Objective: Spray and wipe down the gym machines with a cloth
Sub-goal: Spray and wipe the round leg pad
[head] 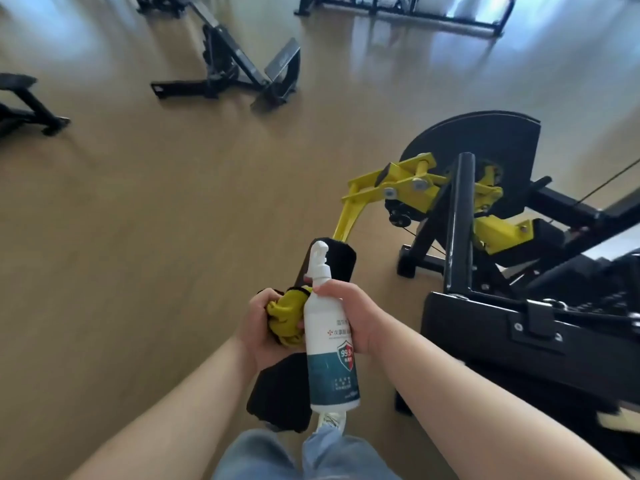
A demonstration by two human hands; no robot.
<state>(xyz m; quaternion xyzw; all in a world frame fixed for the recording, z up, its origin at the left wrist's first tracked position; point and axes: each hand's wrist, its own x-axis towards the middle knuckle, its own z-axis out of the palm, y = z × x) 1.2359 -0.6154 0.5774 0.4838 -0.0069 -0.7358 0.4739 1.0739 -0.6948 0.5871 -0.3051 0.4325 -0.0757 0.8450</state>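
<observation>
The long black padded roller (341, 259) of the gym machine lies directly under my hands. Its long axis runs from about 1 o'clock, where it joins the yellow steel lever arm (346, 220), down to about 7 o'clock by my knees. Only its two ends show; the middle is hidden behind my hands.

My left hand (258, 327) is clamped round the bunched yellow cloth (285, 315) at mid-length of the roller. I cannot tell whether the cloth is touching the padding. My right hand (349, 313) is wrapped round the white plastic spray bottle with the teal label (327, 341), just at 3 o'clock of the cloth and touching it. The bottle stands almost parallel to the roller, and its white nozzle (318, 252) sits at 12 o'clock over the roller's far end.

I judge the cloth hand to be the nearer one, so the wipe should run along that 1-to-7 line. A spray would first need the bottle tipped toward the padding.

Further out, the lever arm leads to the black frame (460, 220) at 2 o'clock. Around it is pale wooden floor (156, 220), with another black machine (235, 64) at 11 o'clock.
</observation>
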